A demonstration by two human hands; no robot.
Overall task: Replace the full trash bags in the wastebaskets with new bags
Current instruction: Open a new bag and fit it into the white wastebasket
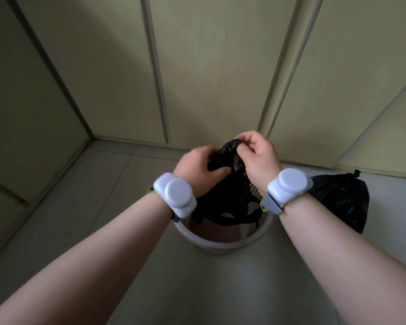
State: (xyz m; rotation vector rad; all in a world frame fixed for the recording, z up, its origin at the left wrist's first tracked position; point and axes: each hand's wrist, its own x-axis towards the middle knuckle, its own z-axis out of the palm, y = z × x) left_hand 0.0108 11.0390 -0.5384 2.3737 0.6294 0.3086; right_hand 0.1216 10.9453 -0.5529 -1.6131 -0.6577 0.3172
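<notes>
Now left hand [197, 165], right hand [259, 154] grip black bag [225, 202] over wastebasket [220, 243]; tied full bag [342, 200] beside.

Tall cream panel doors [209, 66] fill the far side, split by narrow vertical seams [157, 78] that fan outward in the wide-angle view. On the left, a side wall [21, 113] of the same pale colour meets them at a corner [92, 137]. A thin rail [131, 140] runs along the foot of the doors. The floor [80, 207] is laid with large pale tiles, with fine grout lines [117, 179] between them. Soft light brightens the middle panels, while the upper left lies in diagonal shadow.
</notes>
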